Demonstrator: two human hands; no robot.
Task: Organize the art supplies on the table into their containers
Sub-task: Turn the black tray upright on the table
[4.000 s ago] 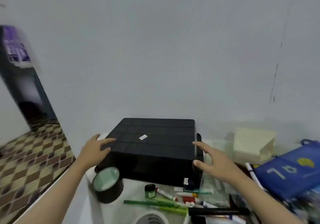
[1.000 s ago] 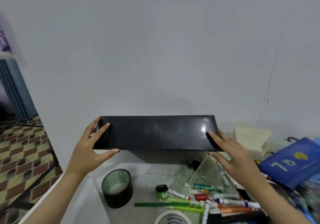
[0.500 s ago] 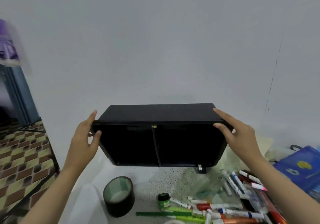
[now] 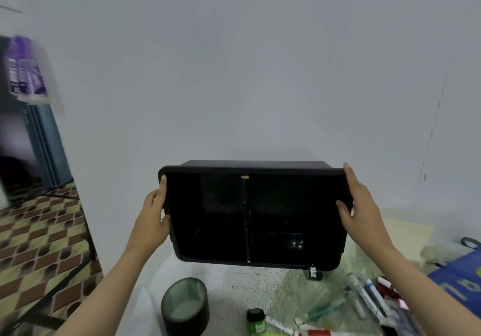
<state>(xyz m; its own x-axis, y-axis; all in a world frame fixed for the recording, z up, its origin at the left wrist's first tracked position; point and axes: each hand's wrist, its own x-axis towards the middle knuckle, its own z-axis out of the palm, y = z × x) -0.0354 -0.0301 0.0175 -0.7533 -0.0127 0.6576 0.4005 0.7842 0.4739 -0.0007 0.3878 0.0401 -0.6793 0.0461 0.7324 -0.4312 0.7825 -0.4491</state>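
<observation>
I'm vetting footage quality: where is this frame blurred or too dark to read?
Head view: purple poster at far left is motion-smeared; black bin is near-featureless dark inside, save a small glare spot lower right; markers at bottom right look soft.

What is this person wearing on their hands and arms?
Nothing visible. The left hand and right hand are ungloved, no rings showing; the left forearm and right forearm are bare to the frame's edge, without sleeves, watch or bracelets.

Single head view, facing forward-down, close over table (image 4: 260, 291).
</observation>
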